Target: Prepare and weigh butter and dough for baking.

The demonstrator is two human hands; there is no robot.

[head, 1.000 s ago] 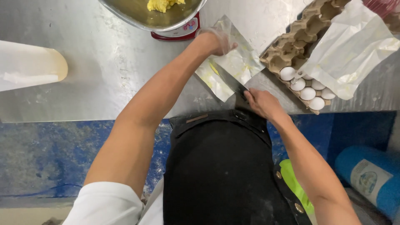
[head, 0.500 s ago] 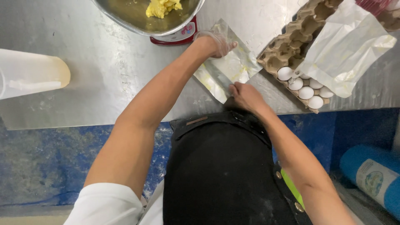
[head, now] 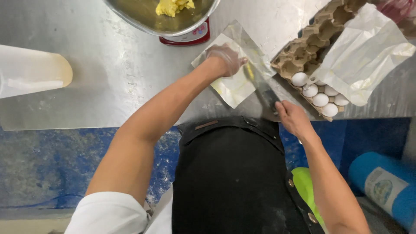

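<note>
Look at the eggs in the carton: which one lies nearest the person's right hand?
The egg at the carton's near corner, closest to the right hand; the others sit farther up.

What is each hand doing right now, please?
Left hand: gloved, pressing down on the foil wrapper.
Right hand: closed on the knife handle.

Gloved left hand (head: 225, 58) pressing foil wrapper (head: 236, 84), right hand (head: 292, 117) gripping knife (head: 264, 91), egg carton (head: 312, 47) beside

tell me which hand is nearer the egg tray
Right. The right hand grips a knife just beside the egg tray; the gloved left hand presses the wrapper farther away.
</note>
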